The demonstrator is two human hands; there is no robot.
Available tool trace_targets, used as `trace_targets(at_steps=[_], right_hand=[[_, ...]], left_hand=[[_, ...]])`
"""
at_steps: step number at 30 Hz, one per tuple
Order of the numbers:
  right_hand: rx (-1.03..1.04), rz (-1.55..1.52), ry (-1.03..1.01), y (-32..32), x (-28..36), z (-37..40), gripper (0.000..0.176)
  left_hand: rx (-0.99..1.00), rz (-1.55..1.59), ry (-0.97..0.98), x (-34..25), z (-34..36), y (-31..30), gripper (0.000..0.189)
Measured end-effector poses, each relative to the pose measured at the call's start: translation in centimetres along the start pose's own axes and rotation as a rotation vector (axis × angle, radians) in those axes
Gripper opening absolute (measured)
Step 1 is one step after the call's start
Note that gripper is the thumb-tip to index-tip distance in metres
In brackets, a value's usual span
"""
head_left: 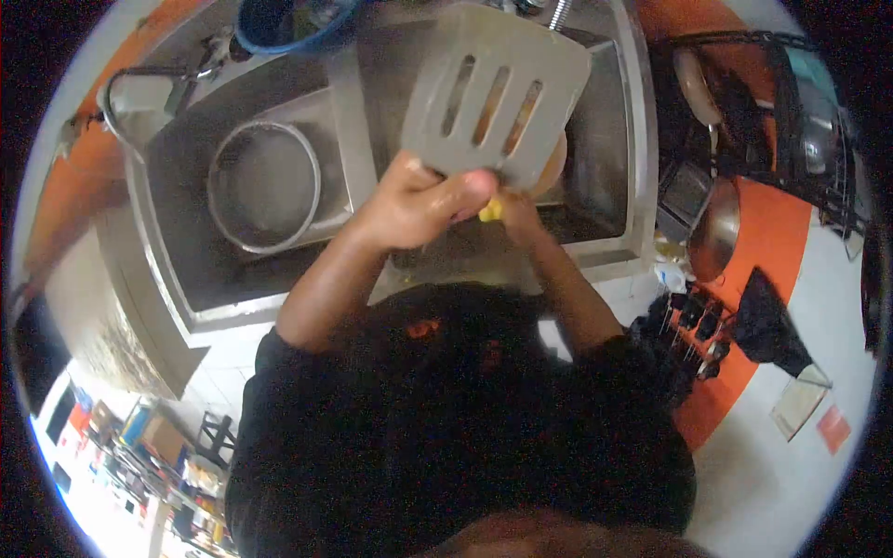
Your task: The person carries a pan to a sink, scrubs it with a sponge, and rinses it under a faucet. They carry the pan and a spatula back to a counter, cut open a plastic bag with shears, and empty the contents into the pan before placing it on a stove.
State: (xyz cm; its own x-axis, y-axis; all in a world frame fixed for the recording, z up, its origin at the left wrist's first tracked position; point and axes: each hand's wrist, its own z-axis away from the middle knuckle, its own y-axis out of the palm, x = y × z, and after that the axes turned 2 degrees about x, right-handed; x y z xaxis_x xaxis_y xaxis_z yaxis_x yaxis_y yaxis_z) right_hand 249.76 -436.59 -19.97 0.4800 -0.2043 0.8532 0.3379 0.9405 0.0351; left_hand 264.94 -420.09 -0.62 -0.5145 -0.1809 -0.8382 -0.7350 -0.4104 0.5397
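A wide grey slotted turner [502, 93] is held up over the right-hand basin, its three-slotted blade tilted and pointing away from me. My left hand [423, 205] is closed on it at the lower end of the blade, thumb lying across the front. Close beside it, my right hand [521, 219] is closed at a small yellow piece that looks like a sponge [491, 209]; the turner hides part of these fingers. Behind the blade's right edge shows a rounded beige thing [555, 167], mostly covered.
A round metal pan [265, 186] stands in the left basin of the steel sink [637, 139]. At the back sits a blue tub [293, 33]. On the right are a black rack [819, 121] and a large metal pot [716, 228]. Cluttered shelves [158, 446] fill the lower left.
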Motion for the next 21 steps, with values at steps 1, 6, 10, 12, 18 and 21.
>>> trace_targets(at_steps=[1, 6, 10, 12, 18, 21], right_hand=[[-0.018, -0.029, -0.019, 1.1, 0.9, -0.3, 0.026], [0.054, -0.586, 0.162, 3.5, -0.8, -4.6, 0.026], [0.207, -1.135, 0.21, 4.0, -3.3, -7.1, 0.027], [0.236, -1.07, 0.174, 4.7, -1.9, -7.6, 0.029], [0.156, -0.913, 0.347, 5.8, 1.4, -6.9, 0.035], [-0.054, -0.61, 0.339, 4.4, 0.4, -7.2, 0.03]], left_hand=[[-0.028, -0.068, 0.079, -0.7, 0.8, 0.5, 0.025], [0.003, -0.216, 0.202, -2.1, 3.2, 0.1, 0.041], [-0.076, -0.433, 0.142, -3.8, 5.8, -1.5, 0.041], [-0.218, -0.668, 0.099, -5.3, 8.5, -3.9, 0.038], [-1.019, -0.959, -0.187, -6.1, 22.5, -13.5, 0.031], [-1.38, -1.064, -0.156, -5.7, 32.7, -20.0, 0.028]])
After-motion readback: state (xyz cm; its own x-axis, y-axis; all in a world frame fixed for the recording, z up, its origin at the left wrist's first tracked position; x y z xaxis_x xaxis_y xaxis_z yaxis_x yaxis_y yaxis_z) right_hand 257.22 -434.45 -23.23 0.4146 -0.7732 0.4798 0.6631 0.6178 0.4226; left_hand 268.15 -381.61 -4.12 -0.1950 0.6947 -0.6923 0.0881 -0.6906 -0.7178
